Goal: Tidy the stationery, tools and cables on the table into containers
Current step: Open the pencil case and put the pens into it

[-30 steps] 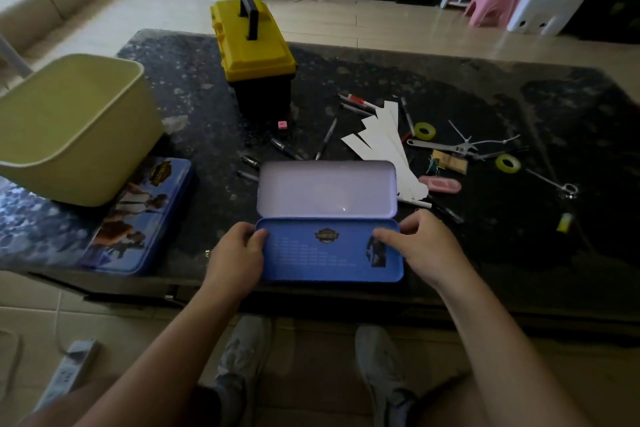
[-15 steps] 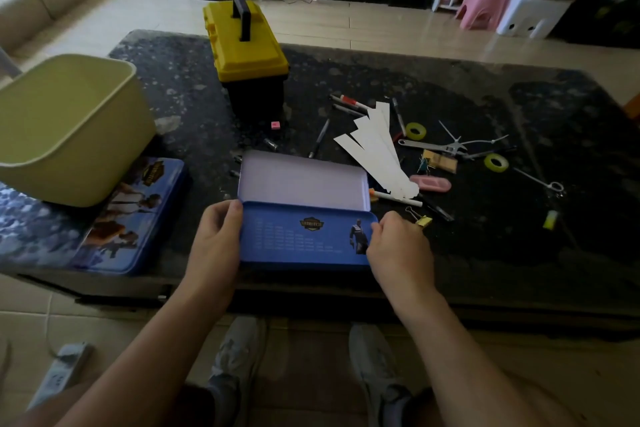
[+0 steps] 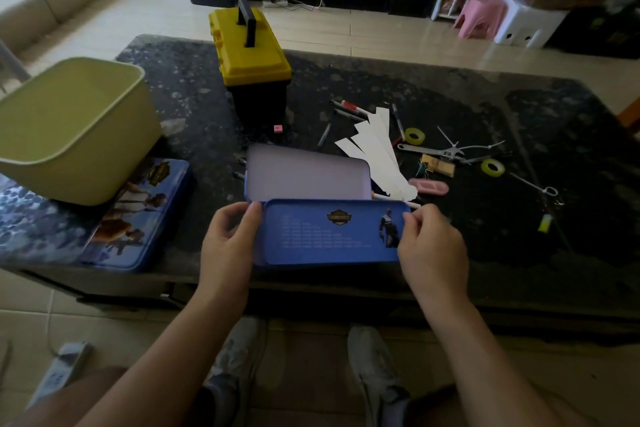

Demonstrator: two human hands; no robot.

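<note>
On the dark worktop [image 3: 450, 94], a green bin [image 3: 69, 128] sits partly over a closed blue tin [image 3: 138, 215]. The left hand [image 3: 228, 243] curls round the left end of the open pencil tin [image 3: 329, 236] at the near edge, with a yellow toolbox [image 3: 251, 55] behind it. The right hand [image 3: 433, 250] pinches the tin's right end. Paper strips [image 3: 377, 152], pens [image 3: 349, 109], a wrench [image 3: 429, 150] and tape rolls [image 3: 414, 136] crowd just beyond.

Pens [image 3: 239, 175] partly behind open tin [image 3: 311, 177]
</note>
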